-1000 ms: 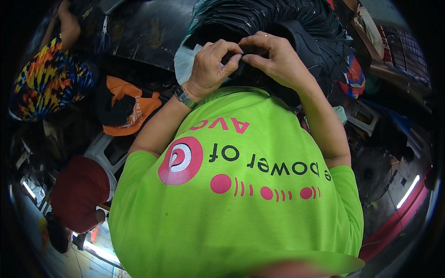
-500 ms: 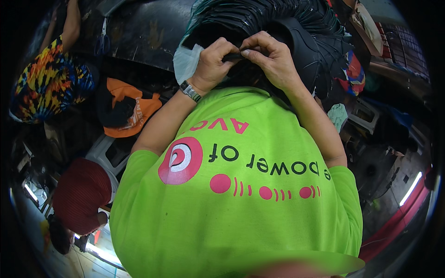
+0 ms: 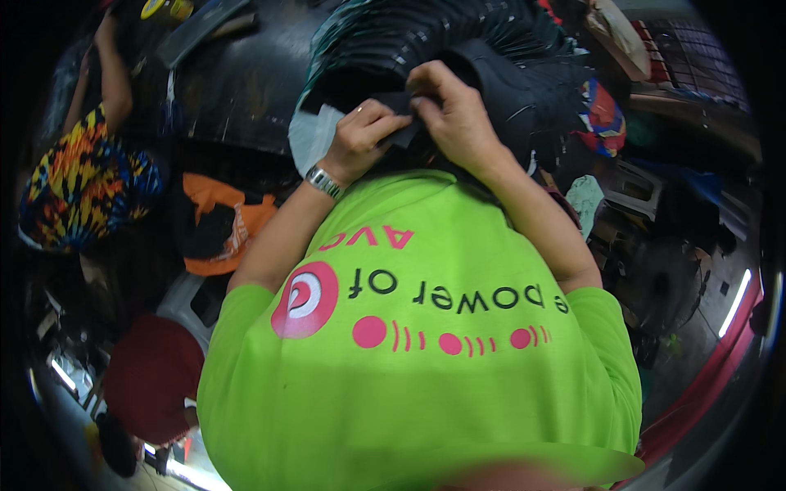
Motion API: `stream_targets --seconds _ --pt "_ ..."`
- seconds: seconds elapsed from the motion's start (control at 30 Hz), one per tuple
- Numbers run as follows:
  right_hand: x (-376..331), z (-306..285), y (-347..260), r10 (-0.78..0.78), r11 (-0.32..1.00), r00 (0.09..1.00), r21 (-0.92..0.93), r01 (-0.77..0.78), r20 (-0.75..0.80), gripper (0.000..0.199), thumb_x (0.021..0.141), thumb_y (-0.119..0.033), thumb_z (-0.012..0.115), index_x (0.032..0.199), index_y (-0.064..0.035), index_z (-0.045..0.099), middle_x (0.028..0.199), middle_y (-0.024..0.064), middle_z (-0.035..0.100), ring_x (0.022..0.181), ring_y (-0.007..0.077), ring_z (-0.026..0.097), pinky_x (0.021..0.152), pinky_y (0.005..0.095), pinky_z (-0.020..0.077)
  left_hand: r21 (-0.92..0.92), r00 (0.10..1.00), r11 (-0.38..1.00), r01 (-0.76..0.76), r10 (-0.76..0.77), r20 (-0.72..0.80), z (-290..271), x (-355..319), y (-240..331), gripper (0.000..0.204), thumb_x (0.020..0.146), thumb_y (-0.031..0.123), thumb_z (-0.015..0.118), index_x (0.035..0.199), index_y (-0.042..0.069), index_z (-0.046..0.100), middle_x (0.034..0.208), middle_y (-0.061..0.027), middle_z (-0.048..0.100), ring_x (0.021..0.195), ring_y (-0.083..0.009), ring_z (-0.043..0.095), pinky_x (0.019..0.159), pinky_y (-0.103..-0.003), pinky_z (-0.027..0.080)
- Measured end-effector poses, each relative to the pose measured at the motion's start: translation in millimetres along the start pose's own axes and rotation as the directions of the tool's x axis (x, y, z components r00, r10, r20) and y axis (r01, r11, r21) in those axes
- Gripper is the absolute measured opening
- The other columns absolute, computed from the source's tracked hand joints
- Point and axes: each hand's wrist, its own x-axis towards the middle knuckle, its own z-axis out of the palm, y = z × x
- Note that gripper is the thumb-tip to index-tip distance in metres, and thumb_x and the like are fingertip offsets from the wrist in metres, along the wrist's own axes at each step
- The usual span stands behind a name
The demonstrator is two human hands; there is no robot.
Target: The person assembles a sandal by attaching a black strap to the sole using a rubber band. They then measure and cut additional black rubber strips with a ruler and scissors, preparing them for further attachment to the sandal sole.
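My left hand [image 3: 359, 141], with a metal watch on the wrist, pinches the edge of a black sheet-like piece [image 3: 401, 133], perhaps leather or fabric. Across from it, my right hand [image 3: 454, 113] has thumb and forefinger closed at the same piece's other side. Part of the piece is lost in shadow and behind the fingers. Just beyond rises a thick curved stack of black pieces [image 3: 442, 29] nested in one another, some with teal edges; they look like shoe uppers. One smooth black curved piece [image 3: 499, 82] lies beside my right hand. Pale translucent material [image 3: 311, 141] hangs by my left wrist.
A dark tabletop [image 3: 246, 90] stretches to the left, with scissors [image 3: 170, 102] and a yellow-lidded container [image 3: 168, 10]. A co-worker in a multicoloured shirt [image 3: 82, 184] sits there. An orange bag [image 3: 214, 221] is below, near another person in dark red [image 3: 154, 376].
My hands have moved slightly apart, and more of the black piece shows between them. The whole view has shifted, with more of the table's far left now visible.
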Motion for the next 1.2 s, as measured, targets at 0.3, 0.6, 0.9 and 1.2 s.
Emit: stream_targets --seconds 0.3,0.6,0.9,1.2 --pt "-2.9 12.7 -9.6 0.044 0.879 0.999 0.474 -0.053 0.032 0.025 0.083 0.015 0.049 0.101 0.0009 0.057 0.091 0.0032 0.057 0.088 0.0081 0.052 0.080 0.0241 0.0469 0.005 1.000 1.000 0.010 -0.010 -0.002 7.7 10.6 -16.8 0.032 0.059 -0.011 0.067 0.087 0.004 0.065 0.085 -0.0081 0.064 0.081 -0.0294 0.066 0.068 -0.038 0.055" --pt "-4.0 -6.1 -16.9 0.058 0.821 0.963 -0.561 0.105 0.265 0.015 0.088 -0.008 0.064 0.100 -0.0042 0.056 0.087 0.0202 0.067 0.081 0.0400 0.069 0.068 0.0496 0.0560 0.078 0.995 0.996 -0.051 0.044 0.088 12.9 8.3 -28.6 0.027 0.065 -0.007 0.070 0.089 0.005 0.067 0.087 -0.0080 0.062 0.082 -0.0289 0.062 0.073 -0.040 0.050" --pt "2.1 -8.1 -7.6 0.020 1.000 0.982 -0.012 -0.018 0.186 0.018 0.080 0.003 0.063 0.098 0.0017 0.062 0.087 0.0189 0.068 0.076 0.0330 0.068 0.072 0.0393 0.0542 0.028 0.991 0.991 -0.131 0.130 0.026 13.9 -2.4 -41.6 0.024 0.071 -0.002 0.075 0.093 0.007 0.075 0.087 -0.0037 0.067 0.081 -0.0233 0.066 0.073 -0.037 0.051" --pt "-0.3 1.1 -10.4 0.068 0.996 0.975 0.051 -0.080 0.211 0.019 0.087 0.011 0.057 0.102 -0.0001 0.062 0.088 0.0002 0.062 0.084 0.0098 0.060 0.081 0.0243 0.0500 0.093 0.998 0.995 -0.031 0.025 0.059 26.2 3.6 -50.4 0.027 0.069 -0.002 0.073 0.093 0.008 0.068 0.086 -0.0066 0.066 0.080 -0.0287 0.067 0.071 -0.038 0.054"
